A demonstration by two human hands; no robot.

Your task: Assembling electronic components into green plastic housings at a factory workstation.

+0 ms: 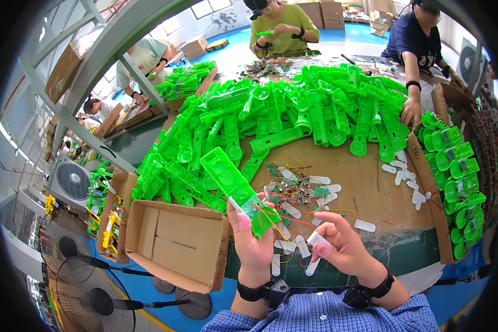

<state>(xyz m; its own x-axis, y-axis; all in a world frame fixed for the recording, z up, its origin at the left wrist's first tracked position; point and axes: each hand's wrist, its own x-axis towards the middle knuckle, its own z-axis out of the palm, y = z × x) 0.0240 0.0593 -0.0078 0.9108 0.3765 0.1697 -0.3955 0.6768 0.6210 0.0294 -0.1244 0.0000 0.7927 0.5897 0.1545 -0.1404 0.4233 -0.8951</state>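
Note:
My left hand (pixel 250 249) grips a long green plastic housing (pixel 222 170), tilted up and to the left. Near its lower end lies a small green circuit board (pixel 251 208), from which red wires (pixel 293 221) stretch toward my right hand. A white edge of something shows by my left thumb. My right hand (pixel 346 250) pinches a small white plastic piece (pixel 317 240) between thumb and fingers. Below and beyond my hands lie loose wired circuit boards (pixel 300 191) and several white plastic strips (pixel 364 226). A large heap of green housings (pixel 315 105) spreads across the far side.
An open cardboard box (pixel 174 232) stands at my left, with floor fans (pixel 97 299) beyond it. At my right, a cardboard box (pixel 426 193) holds green parts in a row. A co-worker's hand (pixel 410 112) reaches beside the heap; another person (pixel 285 30) works across the table.

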